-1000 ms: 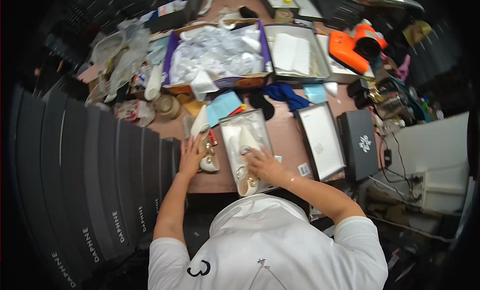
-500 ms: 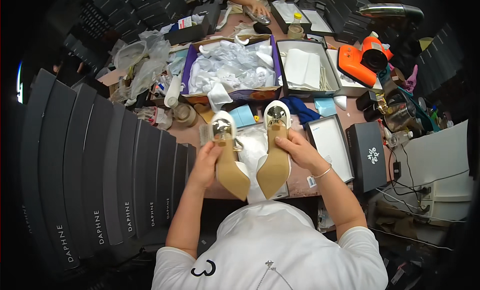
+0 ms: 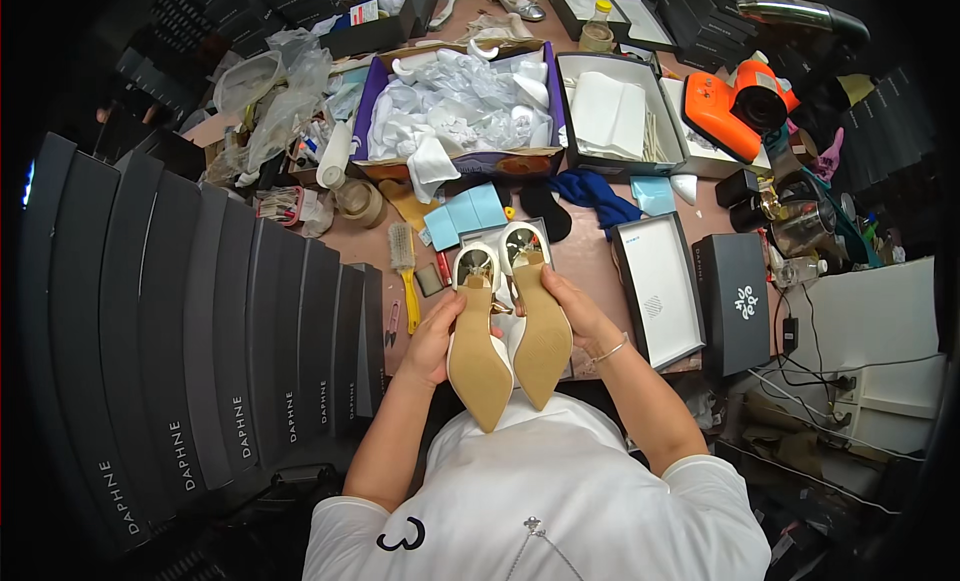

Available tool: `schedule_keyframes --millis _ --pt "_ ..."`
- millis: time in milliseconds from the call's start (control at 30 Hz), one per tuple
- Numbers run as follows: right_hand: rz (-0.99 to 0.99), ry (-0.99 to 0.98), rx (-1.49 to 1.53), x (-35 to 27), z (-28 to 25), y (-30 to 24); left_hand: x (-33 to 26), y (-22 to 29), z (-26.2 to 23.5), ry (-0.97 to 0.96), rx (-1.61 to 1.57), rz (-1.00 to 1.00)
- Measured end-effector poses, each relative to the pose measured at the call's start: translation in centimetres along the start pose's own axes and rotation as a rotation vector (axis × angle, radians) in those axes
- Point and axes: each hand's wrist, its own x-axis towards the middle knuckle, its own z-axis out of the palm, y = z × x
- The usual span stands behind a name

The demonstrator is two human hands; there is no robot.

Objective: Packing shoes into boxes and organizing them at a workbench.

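Holding tight over the tabletop's (image 3: 590, 251) near edge, left fingers (image 3: 448, 313) close round one white shoe (image 3: 479, 371), right fingers (image 3: 558, 287) round its mate (image 3: 541, 356). I'd guess they're light, firm-soled, slippery at those mirror-bright heels (image 3: 475, 265); the narrow waists (image 3: 475, 315) should grip best.

A white, short-sleeved T-shirt (image 3: 565, 471) covers the torso, with a curved black marking (image 3: 401, 534) on its left side. A fine silvery necklace (image 3: 534, 527) (a small pendant on it) hangs over the fabric, and a thin pale bracelet (image 3: 611, 348) circles the right wrist.
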Motion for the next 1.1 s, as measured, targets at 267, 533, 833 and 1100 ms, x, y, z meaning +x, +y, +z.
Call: schedule_keyframes --millis 267,533,833,1100 --pt "-0.101 -0.056 -0.150 -0.5 1.1 -1.3 -0.4 0.7 0.9 -0.044 0.125 0.118" --pt "-0.168 -0.133 -0.190 -1.2 0.8 -1.2 -0.7 0.5 -0.3 -0.163 0.223 0.173" --pt "-0.167 -0.118 -0.213 -1.2 1.0 -0.5 -1.0 0.6 0.0 -0.128 0.246 0.211" --pt "-0.049 0.222 -0.712 0.7 -0.4 1.7 -1.0 1.7 -2.4 0.146 0.327 0.105"
